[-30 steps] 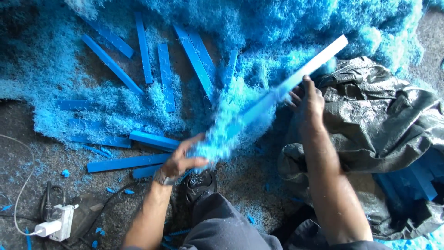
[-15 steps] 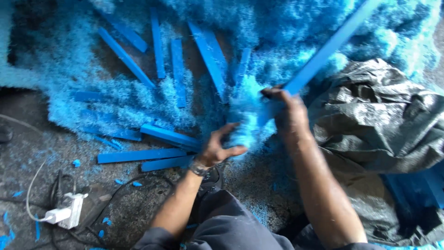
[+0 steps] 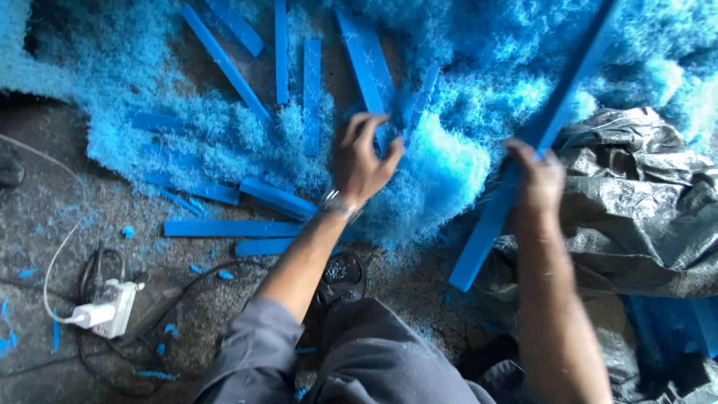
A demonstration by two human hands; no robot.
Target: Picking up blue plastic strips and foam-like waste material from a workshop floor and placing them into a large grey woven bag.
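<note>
two hands work over a grey concrete floor (image 3: pixel 45 224) dusted with blue chips. nearest the camera: grey trousers, a dark shoe (image 3: pixel 340 278), and at lower left a white power strip (image 3: pixel 112 308) with a white plug and dark cables. right hand (image 3: pixel 537 179) has its fingers closed round a long flat blue strip (image 3: pixel 523 161), rigid and straight-edged, held slanting from lower left to upper right. left hand (image 3: pixel 363 161), with a metal watch at the wrist, has fingers spread and holds nothing, just above a mound of fluffy blue shavings (image 3: pixel 441 179). to the right lies crumpled grey plastic sheeting (image 3: pixel 643 209), glossy and creased. farther off, loose blue strips (image 3: pixel 232 228) lie scattered flat at mixed angles on the shavings.
</note>
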